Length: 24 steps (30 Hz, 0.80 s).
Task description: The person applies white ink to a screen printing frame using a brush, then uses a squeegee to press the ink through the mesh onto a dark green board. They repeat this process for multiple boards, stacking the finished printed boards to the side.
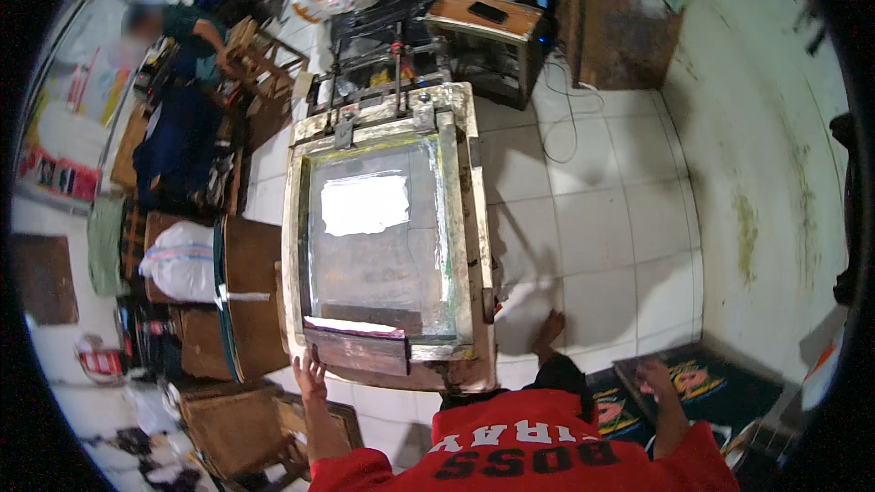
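Observation:
A screen-printing frame (296, 246) with a pale wooden border lies before me on a printing table. Its grey mesh (365, 269) carries a bright white rectangular patch (365, 204) toward the far side. Across the near end lies a dark wooden squeegee (357, 351), with a white strip along its far edge. My left hand (310, 377) is at the near left corner of the frame, close to the squeegee's left end, fingers apart. Whether it touches the frame, I cannot tell. Out to the right, over a dark patterned mat, my right hand (654, 380) is empty with its fingers spread.
Metal hinge clamps (424, 117) hold the frame's far end. Beyond stands a small wooden cabinet (483, 27) bearing a phone. Boxes with a white bundle (182, 260) line the left, where another person (187, 41) sits farther back. A wall (756, 164) bounds the right.

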Available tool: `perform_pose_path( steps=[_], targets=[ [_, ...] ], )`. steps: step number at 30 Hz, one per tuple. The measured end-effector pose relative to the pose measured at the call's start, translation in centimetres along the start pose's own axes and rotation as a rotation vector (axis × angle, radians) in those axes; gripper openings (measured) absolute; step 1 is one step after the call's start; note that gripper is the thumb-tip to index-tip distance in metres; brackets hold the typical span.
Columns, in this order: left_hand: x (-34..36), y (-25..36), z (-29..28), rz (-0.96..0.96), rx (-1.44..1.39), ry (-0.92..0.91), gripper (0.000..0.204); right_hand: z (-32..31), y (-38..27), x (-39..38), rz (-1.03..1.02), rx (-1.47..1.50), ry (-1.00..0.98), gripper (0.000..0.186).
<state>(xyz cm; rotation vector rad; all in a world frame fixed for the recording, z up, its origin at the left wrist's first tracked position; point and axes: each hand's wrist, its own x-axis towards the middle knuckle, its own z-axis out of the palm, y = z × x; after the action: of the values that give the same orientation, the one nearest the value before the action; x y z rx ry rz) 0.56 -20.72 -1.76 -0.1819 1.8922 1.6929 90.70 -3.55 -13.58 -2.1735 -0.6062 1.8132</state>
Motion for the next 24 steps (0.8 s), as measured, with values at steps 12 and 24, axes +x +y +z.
perform_pose_path(
  steps=[12, 24],
  targets=[
    [-4.7, 11.8, 20.2, 1.063, 0.73, 0.887, 0.061, -2.7, -28.5, 7.1, -0.312, -0.668, 0.001, 0.056],
    [20.6, 19.1, 61.6, 1.125, 0.825, 0.621, 0.064, -1.1, -56.0, 17.2, -0.684, -0.864, 0.1, 0.039]
  ],
)
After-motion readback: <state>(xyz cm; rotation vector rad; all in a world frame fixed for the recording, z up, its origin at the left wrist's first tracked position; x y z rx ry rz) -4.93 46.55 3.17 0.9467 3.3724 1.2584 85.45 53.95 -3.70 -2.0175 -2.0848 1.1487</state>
